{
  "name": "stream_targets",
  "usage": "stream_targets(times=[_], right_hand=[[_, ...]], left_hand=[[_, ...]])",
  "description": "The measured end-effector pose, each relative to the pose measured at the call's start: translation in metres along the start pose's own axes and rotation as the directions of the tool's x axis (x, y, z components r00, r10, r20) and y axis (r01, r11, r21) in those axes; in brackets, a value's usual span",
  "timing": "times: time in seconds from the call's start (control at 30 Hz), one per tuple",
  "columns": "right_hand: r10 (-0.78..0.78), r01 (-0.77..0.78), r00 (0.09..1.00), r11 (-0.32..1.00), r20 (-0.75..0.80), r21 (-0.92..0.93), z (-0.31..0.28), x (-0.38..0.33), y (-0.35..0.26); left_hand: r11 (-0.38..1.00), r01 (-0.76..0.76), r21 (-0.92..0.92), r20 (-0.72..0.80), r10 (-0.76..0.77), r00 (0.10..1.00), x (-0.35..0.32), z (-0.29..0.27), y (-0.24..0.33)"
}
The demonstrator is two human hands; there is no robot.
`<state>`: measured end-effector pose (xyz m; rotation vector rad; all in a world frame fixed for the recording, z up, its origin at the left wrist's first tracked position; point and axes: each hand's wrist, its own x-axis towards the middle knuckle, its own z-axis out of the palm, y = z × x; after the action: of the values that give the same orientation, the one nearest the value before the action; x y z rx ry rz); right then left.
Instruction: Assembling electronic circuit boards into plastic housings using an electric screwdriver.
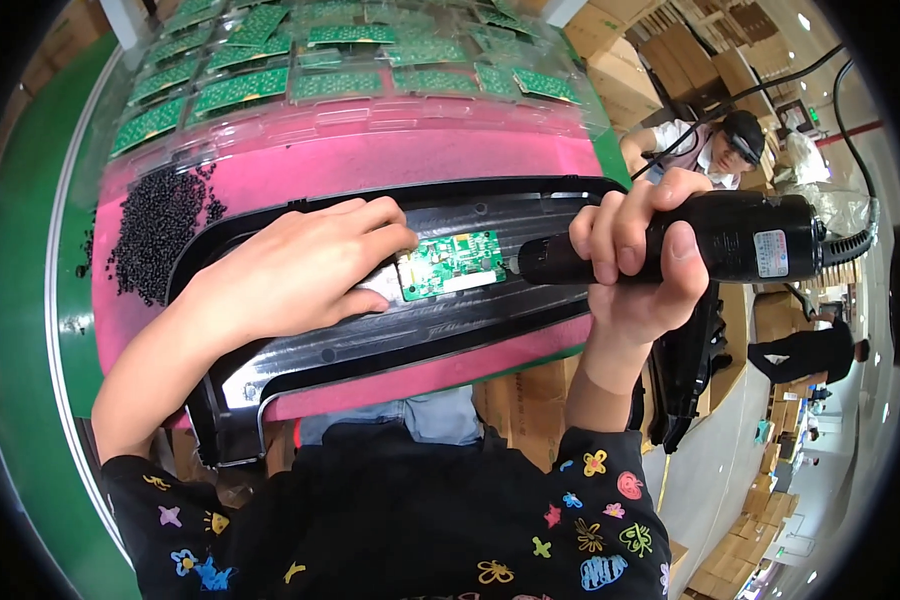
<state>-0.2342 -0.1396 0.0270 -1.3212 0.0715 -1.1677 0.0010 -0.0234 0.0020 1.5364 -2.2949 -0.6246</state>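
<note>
A black plastic housing lies across the pink mat in front of me, and a green circuit board sits inside it. My right hand is wrapped round a black corded electric screwdriver, its tip pointing left at the board's right edge. Whether the tip touches a screw there is too small to tell. My left hand reaches over the housing from the left. Its fingers are apart, with the fingertips at the board's left edge, and nothing shows in its grasp.
A pile of small black screws lies on the pink mat at the left. Clear trays with several green boards stand at the back. The screwdriver's cord runs off right. A co-worker is at the far right, near cardboard boxes.
</note>
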Motion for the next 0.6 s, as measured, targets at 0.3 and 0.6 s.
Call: stream_targets(times=[0.3,0.6], right_hand=[[0.024,-0.025,0.999,0.999,-0.035,-0.035,-0.007,-0.003,0.014],[0.146,-0.147,0.989,0.975,-0.02,-0.169,-0.008,-0.003,0.017]], left_hand=[[0.998,0.021,-0.051,0.005,-0.021,1.0,0.002,0.001,0.001],[0.996,0.066,-0.051,0.047,-0.064,0.997,0.005,-0.009,0.013]])
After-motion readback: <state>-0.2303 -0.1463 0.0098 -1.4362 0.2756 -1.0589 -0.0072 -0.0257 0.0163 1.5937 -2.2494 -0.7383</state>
